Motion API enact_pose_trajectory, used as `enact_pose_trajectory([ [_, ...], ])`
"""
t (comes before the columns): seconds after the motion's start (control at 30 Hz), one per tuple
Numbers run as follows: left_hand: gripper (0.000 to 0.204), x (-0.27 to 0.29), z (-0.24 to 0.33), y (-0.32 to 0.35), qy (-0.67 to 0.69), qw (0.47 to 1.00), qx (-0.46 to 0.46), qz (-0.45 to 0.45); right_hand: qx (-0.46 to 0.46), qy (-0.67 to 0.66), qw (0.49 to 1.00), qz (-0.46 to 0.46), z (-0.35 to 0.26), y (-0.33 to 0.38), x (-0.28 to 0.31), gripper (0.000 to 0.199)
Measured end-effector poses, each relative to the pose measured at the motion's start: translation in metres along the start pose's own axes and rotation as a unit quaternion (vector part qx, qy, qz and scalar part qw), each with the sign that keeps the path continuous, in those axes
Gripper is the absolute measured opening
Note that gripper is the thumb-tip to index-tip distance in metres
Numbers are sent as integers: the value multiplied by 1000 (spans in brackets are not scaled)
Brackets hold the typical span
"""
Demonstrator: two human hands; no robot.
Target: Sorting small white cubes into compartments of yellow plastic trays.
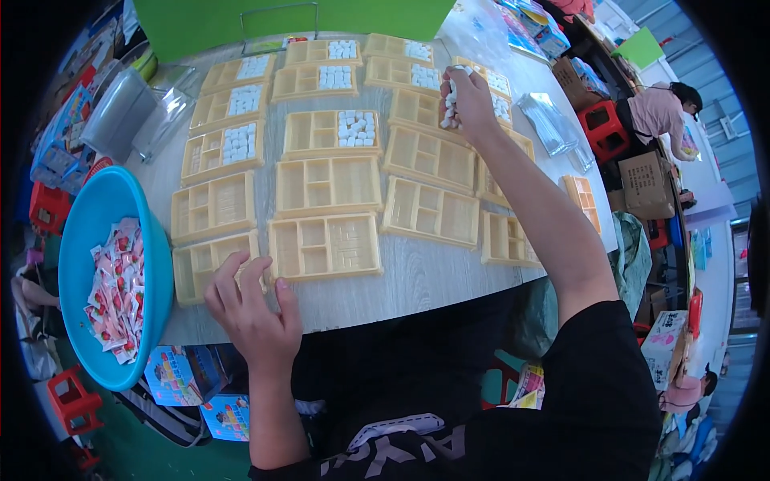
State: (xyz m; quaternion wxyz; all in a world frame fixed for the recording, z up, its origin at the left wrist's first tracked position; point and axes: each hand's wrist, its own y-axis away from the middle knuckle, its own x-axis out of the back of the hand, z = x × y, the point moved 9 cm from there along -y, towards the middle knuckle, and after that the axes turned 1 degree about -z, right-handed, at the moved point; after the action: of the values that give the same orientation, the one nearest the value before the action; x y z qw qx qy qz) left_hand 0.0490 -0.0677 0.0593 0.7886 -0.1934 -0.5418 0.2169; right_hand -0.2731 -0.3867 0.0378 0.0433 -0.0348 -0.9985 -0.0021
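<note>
Several pale-yellow compartment trays stand in rows on the table. Small white blocks fill the large right-hand compartment of many far trays, while the nearer trays show bare compartments. At the far right, my right hand is closed round a clump of loose white blocks, held over a tray there; its palm side is partly hidden. My left hand has its fingers spread at the table's front edge, with fingertips at the front-left tray. It holds nothing.
At the left stands a blue basin of small pink-and-white packets. Clear plastic lids are stacked behind it, with more clear plastic pieces at the right. A green panel borders the far edge. Another person works at a table farther right.
</note>
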Motion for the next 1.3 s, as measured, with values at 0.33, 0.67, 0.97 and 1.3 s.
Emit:
enact_pose_trajectory([
  [0.33, 26, -4, 2, -1, 13, 1000, 2, -12, 33, 57, 997, 27, -6, -4, 10, 29],
  [0.67, 25, -4, 0, -2, 13, 1000, 5, -10, 39, 60, 997, 35, 2, -11, 20, 28],
  [0.97, 23, -3, 1, -2, 12, 1000, 2, -8, 41, 102, 994, 15, -1, -11, 19, 24],
  [1.3, 21, -4, 2, -2, 21, 1000, -5, -3, 65, 80, 994, -32, -1, -8, 19, 24],
])
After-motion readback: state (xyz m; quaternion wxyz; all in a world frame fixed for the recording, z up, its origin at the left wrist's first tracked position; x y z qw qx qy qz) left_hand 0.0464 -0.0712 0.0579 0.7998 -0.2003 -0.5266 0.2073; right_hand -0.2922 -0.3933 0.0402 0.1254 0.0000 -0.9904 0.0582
